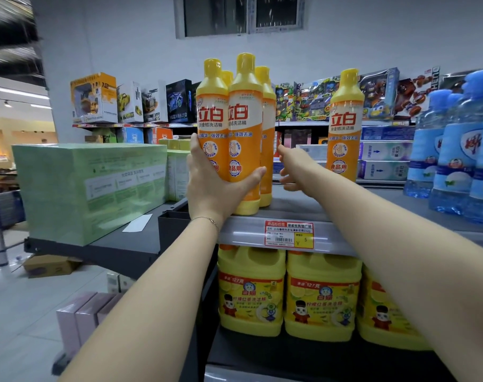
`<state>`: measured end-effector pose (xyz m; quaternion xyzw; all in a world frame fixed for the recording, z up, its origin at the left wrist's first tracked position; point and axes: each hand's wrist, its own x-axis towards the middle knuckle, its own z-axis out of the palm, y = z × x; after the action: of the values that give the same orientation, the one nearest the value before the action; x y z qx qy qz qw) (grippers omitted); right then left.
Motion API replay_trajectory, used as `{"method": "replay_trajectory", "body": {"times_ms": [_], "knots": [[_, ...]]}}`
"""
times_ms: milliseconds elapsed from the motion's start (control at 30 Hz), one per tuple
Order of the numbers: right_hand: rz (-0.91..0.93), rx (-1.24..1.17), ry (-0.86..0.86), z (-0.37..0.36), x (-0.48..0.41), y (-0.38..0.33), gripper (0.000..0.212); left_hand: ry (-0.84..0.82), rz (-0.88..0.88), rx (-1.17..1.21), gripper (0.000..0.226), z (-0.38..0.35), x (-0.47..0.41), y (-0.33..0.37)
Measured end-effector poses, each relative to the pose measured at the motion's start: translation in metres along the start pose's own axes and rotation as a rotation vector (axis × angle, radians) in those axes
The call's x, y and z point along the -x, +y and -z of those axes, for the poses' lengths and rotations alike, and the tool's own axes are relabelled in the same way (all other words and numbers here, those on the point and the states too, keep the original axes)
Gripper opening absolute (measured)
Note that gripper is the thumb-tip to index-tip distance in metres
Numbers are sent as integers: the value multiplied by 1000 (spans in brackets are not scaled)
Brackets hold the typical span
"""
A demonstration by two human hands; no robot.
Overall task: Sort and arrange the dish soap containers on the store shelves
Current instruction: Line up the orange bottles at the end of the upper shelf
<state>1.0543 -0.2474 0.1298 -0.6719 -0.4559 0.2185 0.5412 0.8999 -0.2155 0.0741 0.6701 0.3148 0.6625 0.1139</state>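
On shelf (303,208), left hand (212,186) grips bottles (229,128)

The left hand (212,186) is wrapped around two orange dish soap bottles (229,128) at the top shelf (290,213) edge, more bottles bunched right behind. The right hand (295,169) reaches in beside them, fingers loose, touching nothing. A lone bottle (343,125) stands further right; yellow jugs (251,293) sit below.

Rear orange bottles (266,106) mostly hidden; water bottles (461,150) cut off.
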Motion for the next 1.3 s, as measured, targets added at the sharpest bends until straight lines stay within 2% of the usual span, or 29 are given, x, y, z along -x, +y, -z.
{"method": "replay_trajectory", "body": {"times_ms": [67,133,200,267,367,467,533,600,700,800,933,1033,1300], "knots": [[206,177,163,4,9,2,36,-1,-1,-1,125,0,0,0],[373,291,189,13,23,3,19,-4,1,-7,125,1,0,0],[493,401,217,23,36,6,17,-5,1,-7,125,2,-1,0],[599,508,368,32,47,11,19,-9,6,-1,126,2,0,0],[637,574,650,46,53,23,27,-10,10,1,126,2,1,1],[516,495,759,56,51,32,44,-10,15,0,125,2,1,1],[346,419,699,60,46,34,59,-11,18,0,126,2,1,0],[165,313,564,64,41,34,72,-10,17,0,126,2,0,0],[34,243,418,67,38,32,85,-13,17,-3,126,1,0,-1],[47,301,365,68,42,29,88,-12,13,-12,125,1,1,0],[138,179,255,64,53,28,64,-15,21,1,124,2,1,2],[207,116,154,49,63,25,57,-31,35,13,124,4,2,4],[296,58,50,16,73,18,58,-109,115,163,128,11,2,9]]}}
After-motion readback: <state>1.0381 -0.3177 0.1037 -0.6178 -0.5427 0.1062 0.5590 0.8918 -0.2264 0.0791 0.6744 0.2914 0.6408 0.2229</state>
